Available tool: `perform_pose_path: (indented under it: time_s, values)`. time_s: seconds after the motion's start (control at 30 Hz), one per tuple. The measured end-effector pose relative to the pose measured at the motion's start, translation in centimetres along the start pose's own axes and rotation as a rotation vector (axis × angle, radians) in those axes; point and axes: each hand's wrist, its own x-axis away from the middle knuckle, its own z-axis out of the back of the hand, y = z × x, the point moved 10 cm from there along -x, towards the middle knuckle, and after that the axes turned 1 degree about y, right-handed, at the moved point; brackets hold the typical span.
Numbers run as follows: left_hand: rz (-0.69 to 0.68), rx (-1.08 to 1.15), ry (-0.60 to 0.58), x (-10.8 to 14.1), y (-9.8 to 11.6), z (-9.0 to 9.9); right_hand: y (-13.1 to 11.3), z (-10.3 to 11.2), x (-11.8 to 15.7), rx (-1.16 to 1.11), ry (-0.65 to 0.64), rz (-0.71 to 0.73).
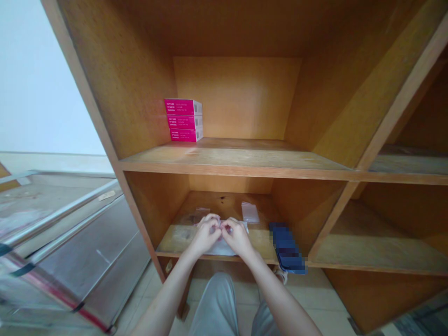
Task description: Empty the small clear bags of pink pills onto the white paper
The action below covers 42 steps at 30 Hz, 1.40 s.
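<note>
Both my hands are together on the lower wooden shelf [196, 238], near its front edge. My left hand [209, 233] and my right hand [238, 236] pinch the top of a clear plastic bag [224, 246], their fingertips nearly touching. Something small and reddish shows between the fingers, too small to identify. A small clear zip bag [249, 212] lies behind my right hand, and another clear bag [202, 214] lies behind my left. A dark blue item [287, 247], blurred out, overhangs the shelf edge to the right.
On the shelf above [231, 156], several stacked magenta boxes [184, 120] stand at the back left. Side compartments of the wooden cabinet [381, 238] lie to the right. A metal-framed glass case [66, 233] stands at the left, above a tiled floor [315, 298]. My grey-trousered legs show below.
</note>
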Motion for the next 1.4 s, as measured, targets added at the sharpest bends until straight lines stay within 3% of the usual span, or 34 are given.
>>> perform_pose_path:
  time_s: [0.2, 0.3, 0.5, 0.67, 0.8, 1.1, 1.4]
  values:
    - [0.037, -0.163, 0.133, -0.1, -0.2, 2.1, 2.2, 0.9, -0.7, -0.114, 0.148, -0.147]
    - [0.018, -0.201, 0.192, -0.3, 0.0, 3.2, 2.8, 0.8, -1.1, -0.134, 0.152, -0.187]
    - [-0.018, -0.23, 0.208, -0.9, 0.5, 3.6, 0.2, 1.2, -1.6, -0.059, 0.164, 0.026]
    - [-0.095, -0.293, 0.158, -1.1, 1.6, 2.9, -0.3, 0.1, -2.1, 0.072, 0.016, 0.066]
    - [-0.182, -0.277, 0.04, -1.0, 2.4, 2.2, -0.2, -0.4, -2.8, 0.007, -0.08, 0.071]
    - [-0.249, -0.28, -0.164, -1.4, 1.4, 2.0, -0.2, -0.3, -3.8, -0.097, -0.131, 0.102]
    - [-0.232, -0.292, -0.082, -1.5, 1.0, 2.2, 1.0, -0.4, -3.8, -0.242, -0.145, -0.048]
